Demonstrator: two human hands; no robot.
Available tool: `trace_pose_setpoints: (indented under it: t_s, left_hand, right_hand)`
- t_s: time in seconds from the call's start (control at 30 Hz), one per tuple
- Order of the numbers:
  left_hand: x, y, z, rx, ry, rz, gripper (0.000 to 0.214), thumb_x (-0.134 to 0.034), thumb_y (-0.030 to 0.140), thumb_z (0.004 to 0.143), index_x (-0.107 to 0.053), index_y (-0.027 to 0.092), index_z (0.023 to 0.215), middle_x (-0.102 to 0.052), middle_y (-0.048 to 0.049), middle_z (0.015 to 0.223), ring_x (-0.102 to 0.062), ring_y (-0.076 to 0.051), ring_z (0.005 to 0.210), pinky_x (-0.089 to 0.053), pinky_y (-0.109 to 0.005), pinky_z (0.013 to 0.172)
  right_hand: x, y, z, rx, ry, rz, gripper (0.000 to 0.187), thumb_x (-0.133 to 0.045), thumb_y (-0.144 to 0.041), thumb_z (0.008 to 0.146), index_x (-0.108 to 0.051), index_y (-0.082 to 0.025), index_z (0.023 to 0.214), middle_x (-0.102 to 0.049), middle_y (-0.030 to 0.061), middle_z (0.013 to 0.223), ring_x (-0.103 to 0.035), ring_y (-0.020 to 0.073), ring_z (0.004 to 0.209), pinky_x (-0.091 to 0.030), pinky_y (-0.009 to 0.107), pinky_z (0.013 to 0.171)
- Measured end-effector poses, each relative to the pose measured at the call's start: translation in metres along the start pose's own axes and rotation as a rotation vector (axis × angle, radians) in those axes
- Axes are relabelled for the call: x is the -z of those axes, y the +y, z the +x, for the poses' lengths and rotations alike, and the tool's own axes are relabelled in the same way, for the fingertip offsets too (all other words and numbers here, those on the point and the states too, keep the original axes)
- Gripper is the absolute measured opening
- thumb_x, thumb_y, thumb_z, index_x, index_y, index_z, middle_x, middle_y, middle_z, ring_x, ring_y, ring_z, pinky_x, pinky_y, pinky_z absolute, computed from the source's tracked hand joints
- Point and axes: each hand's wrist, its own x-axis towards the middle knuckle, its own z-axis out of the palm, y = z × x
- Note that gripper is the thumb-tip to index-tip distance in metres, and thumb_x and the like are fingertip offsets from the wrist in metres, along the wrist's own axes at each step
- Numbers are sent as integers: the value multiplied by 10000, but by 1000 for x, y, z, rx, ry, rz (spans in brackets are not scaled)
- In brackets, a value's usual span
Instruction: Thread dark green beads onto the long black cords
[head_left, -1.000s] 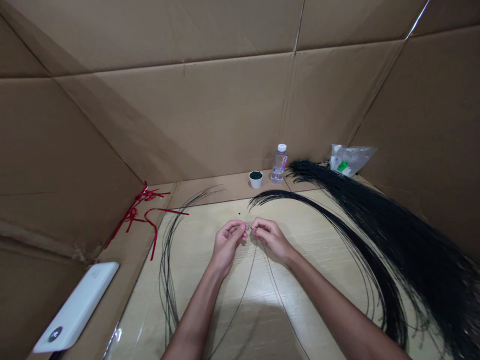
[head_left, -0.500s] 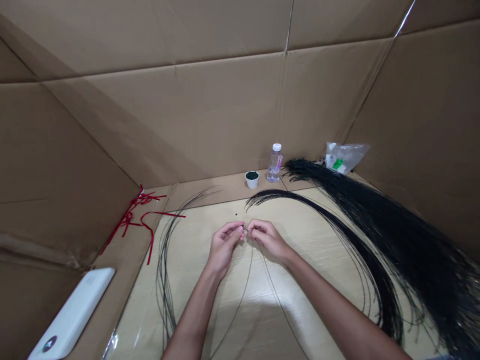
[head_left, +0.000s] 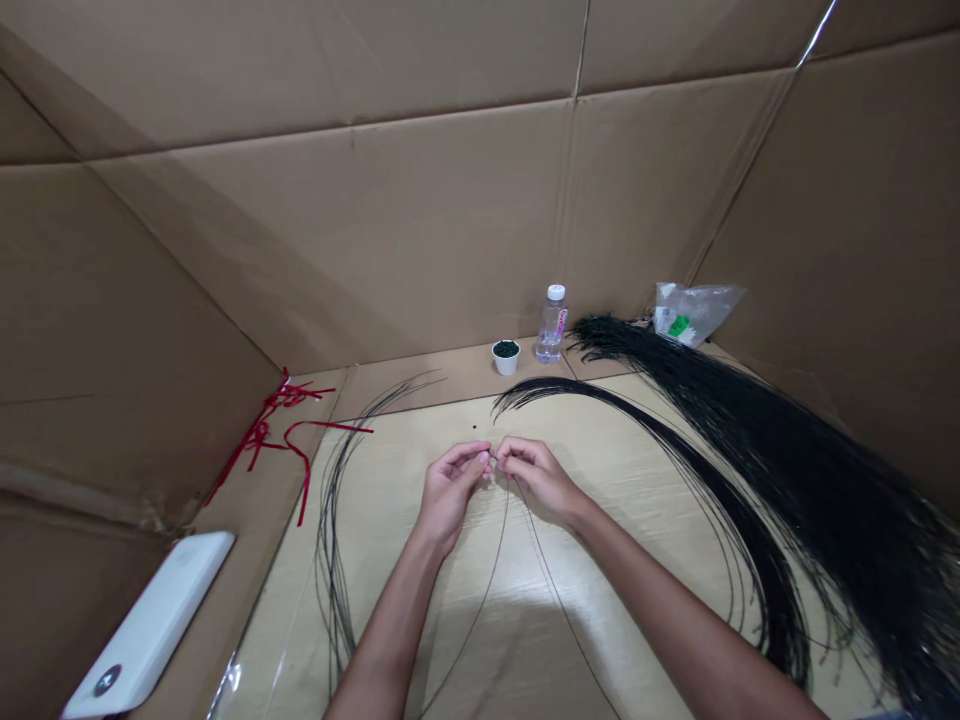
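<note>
My left hand [head_left: 456,490] and my right hand [head_left: 538,477] meet over the middle of the table, fingertips pinched close together. A small dark piece shows at the left fingertips; it is too small to make out. From my right fingers a thin dark cord [head_left: 551,570] hangs down, and two strands of it run apart toward the near edge. Just beyond the hands lies a tiny black bit [head_left: 475,427]. Farther back stands a white cup [head_left: 506,365] filled with small dark green pieces.
Loose dark cords [head_left: 334,500] curve along the left, and a black cord bundle [head_left: 720,490] arcs at the right. Beyond it lies a thicker bundle [head_left: 810,480]. A bottle [head_left: 551,325], plastic bag [head_left: 697,315], red ribbons [head_left: 300,440] and white device [head_left: 154,625] sit near cardboard walls [head_left: 420,240].
The whole view has shifted very slightly. Both hands keep the same pinched pose at the cord, with hardly any visible movement.
</note>
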Motion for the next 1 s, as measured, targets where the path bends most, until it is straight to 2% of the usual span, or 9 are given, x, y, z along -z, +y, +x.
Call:
trace_pose_setpoints:
  t_s: [0.13, 0.53, 0.8, 1.0]
  left_hand:
    - [0, -1, 1, -5, 0, 1, 408, -1048, 351, 627, -875, 153, 939, -807, -68, 843, -678, -118, 735, -554, -226, 754]
    - [0, -1, 0, -9, 3, 13, 424, -1056, 381, 602, -879, 169, 923, -805, -62, 822, -670, -121, 723, -557, -231, 731]
    - [-1, -1, 1, -11, -4, 16, 419, -1055, 381, 611, -880, 172, 929, -808, -60, 833, -673, -115, 730, -554, -221, 739]
    - [0, -2, 1, -12, 4, 26, 418, -1050, 383, 617, -876, 170, 932, -812, -67, 845, -681, -120, 737, -558, -225, 739]
  right_hand:
    - [0, -2, -1, 3, -2, -16, 179, -733, -295, 847, -658, -209, 708, -472, -35, 632, -370, 140, 624, -262, 298, 613]
    - [1, 3, 0, -9, -10, 22, 187, -741, -299, 862, -652, -207, 725, -543, -7, 694, -471, 166, 698, -358, 310, 685]
    - [1, 0, -1, -10, -17, 18, 139, -714, -257, 845, -657, -207, 728, -525, -18, 679, -423, 152, 668, -312, 303, 654]
    - [2, 0, -1, -3, -18, -21, 178, -722, -289, 866, -653, -210, 722, -507, -25, 658, -409, 149, 648, -287, 302, 634]
